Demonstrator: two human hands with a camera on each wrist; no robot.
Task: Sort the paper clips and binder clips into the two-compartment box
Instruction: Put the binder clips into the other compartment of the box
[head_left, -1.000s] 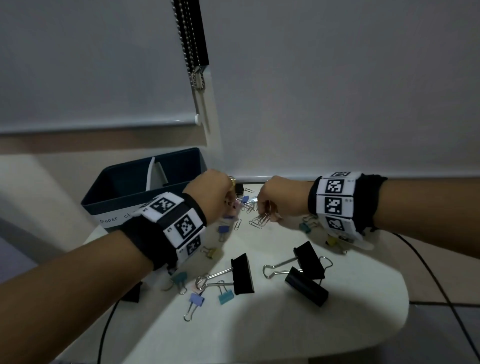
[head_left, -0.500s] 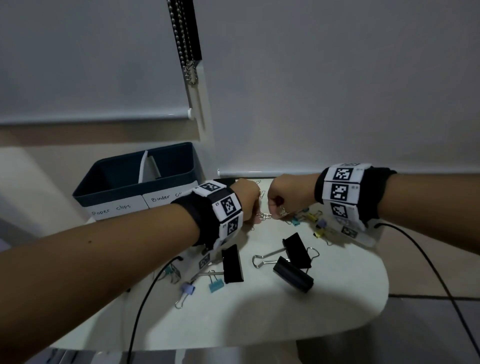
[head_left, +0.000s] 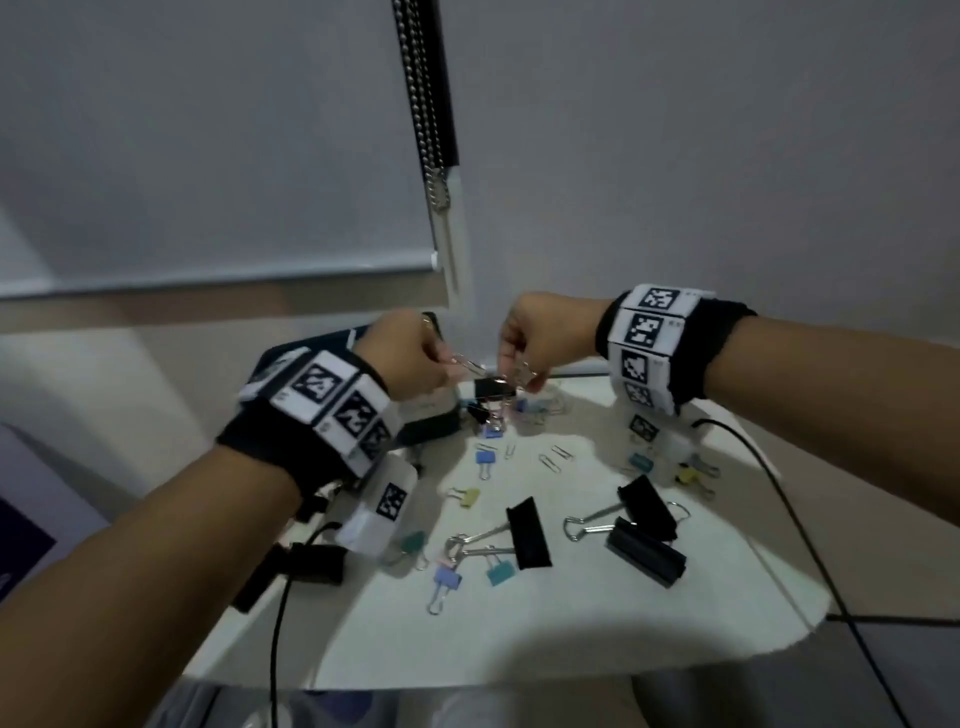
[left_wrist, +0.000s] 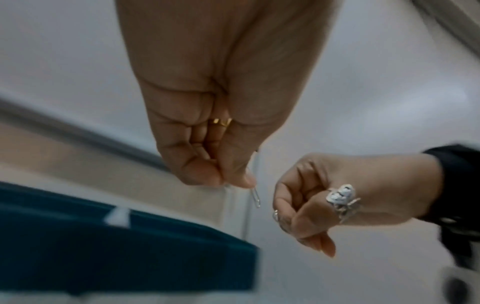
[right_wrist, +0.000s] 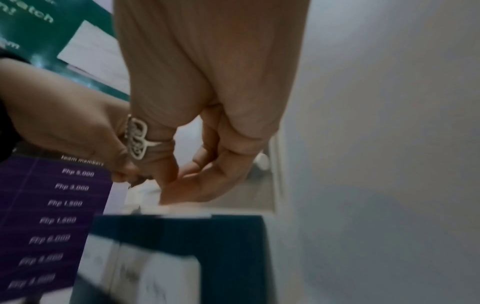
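Note:
My left hand (head_left: 448, 365) hangs above the back of the table and pinches a silver paper clip (head_left: 467, 364) between thumb and forefinger; the clip's tip (left_wrist: 255, 197) sticks out below them. Just to its right, my right hand (head_left: 523, 375) holds a small bunch of paper clips (head_left: 525, 370) in curled fingers (right_wrist: 207, 164). The dark blue two-compartment box (head_left: 311, 354) stands behind my left wrist, mostly hidden; its white divider (left_wrist: 118, 216) shows in the left wrist view. Loose paper clips (head_left: 550, 460) and small coloured binder clips (head_left: 485, 458) lie below the hands.
Three large black binder clips (head_left: 527, 532) (head_left: 647, 551) (head_left: 647, 506) lie mid-table on the white table (head_left: 571, 634). More small coloured ones (head_left: 447, 579) (head_left: 501, 571) lie near the front. Cables (head_left: 779, 493) trail from both wrists. A blind chain (head_left: 431, 130) hangs behind.
Both hands have risen from the table surface, each with paper clips in it, and they have drawn slightly apart. The head view has shifted lower.

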